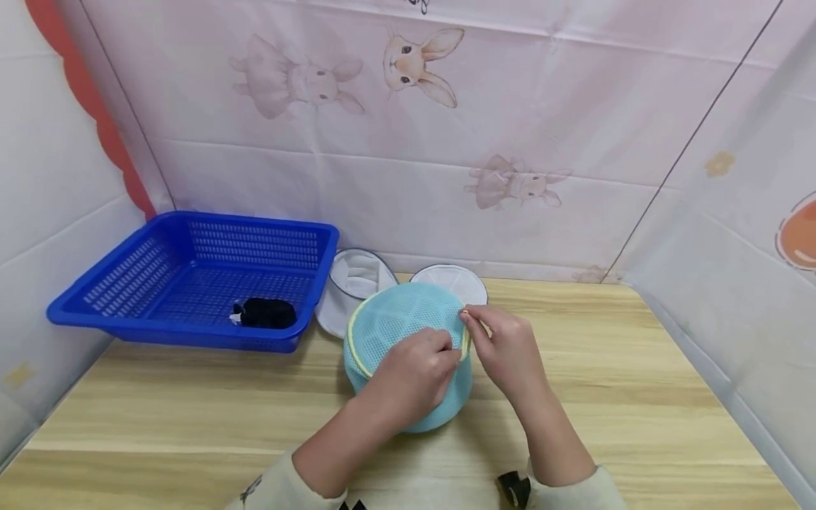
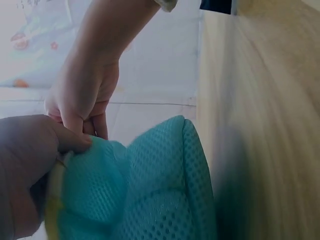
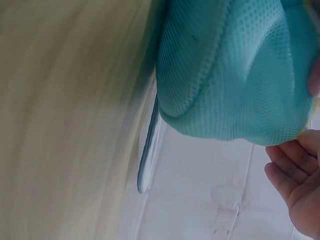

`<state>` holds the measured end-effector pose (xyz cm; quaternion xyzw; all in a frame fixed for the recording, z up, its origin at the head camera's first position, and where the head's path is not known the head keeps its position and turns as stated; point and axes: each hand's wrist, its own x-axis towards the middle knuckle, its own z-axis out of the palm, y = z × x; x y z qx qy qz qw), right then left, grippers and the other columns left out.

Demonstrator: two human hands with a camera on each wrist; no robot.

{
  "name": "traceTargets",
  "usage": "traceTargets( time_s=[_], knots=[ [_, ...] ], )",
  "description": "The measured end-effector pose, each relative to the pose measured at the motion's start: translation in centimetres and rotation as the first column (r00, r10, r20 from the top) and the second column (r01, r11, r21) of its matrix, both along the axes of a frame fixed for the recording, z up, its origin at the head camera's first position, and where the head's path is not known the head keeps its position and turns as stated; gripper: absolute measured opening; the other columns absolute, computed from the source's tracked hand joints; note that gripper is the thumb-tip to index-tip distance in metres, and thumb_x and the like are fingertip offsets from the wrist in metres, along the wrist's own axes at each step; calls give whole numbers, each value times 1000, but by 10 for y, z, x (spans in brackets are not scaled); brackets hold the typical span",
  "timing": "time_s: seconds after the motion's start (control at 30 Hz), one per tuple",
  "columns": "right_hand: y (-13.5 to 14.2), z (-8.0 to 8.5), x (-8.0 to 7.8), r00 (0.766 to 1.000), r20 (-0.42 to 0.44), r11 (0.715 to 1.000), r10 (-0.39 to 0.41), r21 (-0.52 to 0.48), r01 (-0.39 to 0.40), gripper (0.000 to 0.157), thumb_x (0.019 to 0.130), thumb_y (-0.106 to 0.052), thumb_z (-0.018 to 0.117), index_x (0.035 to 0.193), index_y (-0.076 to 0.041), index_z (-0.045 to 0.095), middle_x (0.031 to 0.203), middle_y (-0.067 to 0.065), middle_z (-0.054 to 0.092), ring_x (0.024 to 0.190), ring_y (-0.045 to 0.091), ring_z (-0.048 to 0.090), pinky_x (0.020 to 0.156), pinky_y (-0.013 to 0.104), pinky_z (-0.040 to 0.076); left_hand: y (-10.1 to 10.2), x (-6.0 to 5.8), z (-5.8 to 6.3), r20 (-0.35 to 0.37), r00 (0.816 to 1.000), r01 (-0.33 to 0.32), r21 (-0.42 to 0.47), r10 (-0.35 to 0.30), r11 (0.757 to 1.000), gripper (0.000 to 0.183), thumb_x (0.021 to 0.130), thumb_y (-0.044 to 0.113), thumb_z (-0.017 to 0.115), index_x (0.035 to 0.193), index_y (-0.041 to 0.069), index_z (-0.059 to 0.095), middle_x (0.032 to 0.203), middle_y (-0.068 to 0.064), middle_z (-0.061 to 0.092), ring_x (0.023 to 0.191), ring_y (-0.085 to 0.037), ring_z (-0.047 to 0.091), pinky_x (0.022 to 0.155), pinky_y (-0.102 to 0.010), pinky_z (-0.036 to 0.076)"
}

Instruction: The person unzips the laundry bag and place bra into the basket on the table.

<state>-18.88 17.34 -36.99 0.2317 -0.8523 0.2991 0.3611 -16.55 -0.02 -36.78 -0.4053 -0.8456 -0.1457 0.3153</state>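
A teal mesh laundry bag (image 1: 408, 312) with a yellow-trimmed rim stands on the table in front of the person. The left hand (image 1: 414, 368) reaches across its top and grips the yellow edge on the right side. Just beyond, the right hand (image 1: 506, 347) pinches a small piece at that same edge between thumb and index finger. In the left wrist view, both hands meet along the yellow trim, and the teal mesh (image 2: 155, 185) sags in folds. The right wrist view has the right hand's other fingers (image 3: 287, 175) loosely bent beside the bag.
A blue plastic basket (image 1: 309, 283) stands at the left, with a black bundle (image 1: 264, 313) bearing a white tag inside. Behind the teal bag are a white bag with dark piping (image 1: 331, 308) and a round white piece (image 1: 452, 280). Printed fabric walls (image 1: 408, 212) enclose the wooden table (image 1: 637, 397).
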Motion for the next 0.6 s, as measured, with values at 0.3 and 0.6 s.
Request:
traceTargets(
  time_s=[0.3, 0.6],
  knots=[
    [-14, 3, 7, 998, -35, 999, 47, 28, -46, 11, 82, -4, 77, 93, -3, 75, 89, 7, 75, 87, 21, 72, 77, 33, 59, -4, 1, 3, 124, 976, -192, 101, 179, 976, 11, 83, 21, 78, 85, 11, 73, 78, 1, 59, 70, -14, 56, 61, -26, 51],
    [-20, 7, 13, 994, -63, 995, 87, 61, -83, 10, 82, -2, 76, 91, -4, 74, 86, 4, 74, 81, 17, 71, 73, 29, 59, -4, 0, 6, 66, 984, -176, 153, 168, 972, 5, 85, 11, 73, 81, 8, 74, 72, 1, 58, 62, -12, 53, 55, -22, 47]
  ],
)
